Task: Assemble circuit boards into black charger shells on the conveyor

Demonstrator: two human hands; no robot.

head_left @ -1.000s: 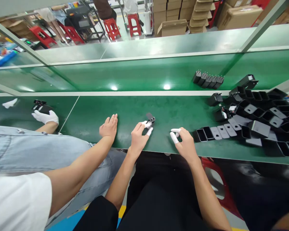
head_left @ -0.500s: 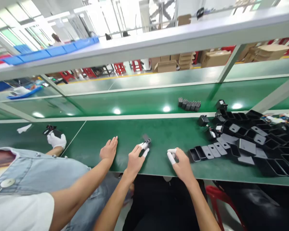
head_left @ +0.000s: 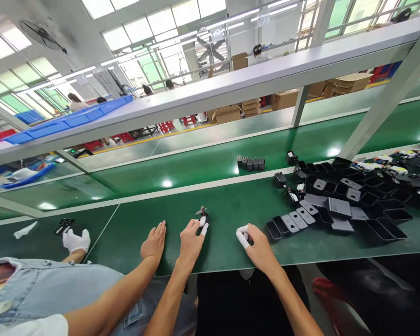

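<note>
My left hand [head_left: 192, 240], with white finger cots on its tips, pinches a small dark electronic part [head_left: 203, 215] just above the green bench. Thin metal-coloured bits stick up from the part's top; its finer details are too small to read. My right hand [head_left: 257, 245] rests further right, thumb and covered fingers curled together, with nothing visible between them. Just beside it, a short row of black and grey open-ended casings [head_left: 290, 223] lies on the bench. A row of small black plugs with prongs [head_left: 251, 163] stands beyond the white strip.
A pile of dark casings [head_left: 339, 207] spreads to the right, with wired parts [head_left: 388, 163] behind it. At left, a co-worker's bare hand [head_left: 154, 242] lies flat, and their gloved hand [head_left: 77, 240] touches a dark part. A shelf [head_left: 210, 95] crosses above the bench.
The view has tilted up and shifted right. In my left hand the part has turned, so metal-coloured bits now show on top. My right hand keeps its curled shape.
</note>
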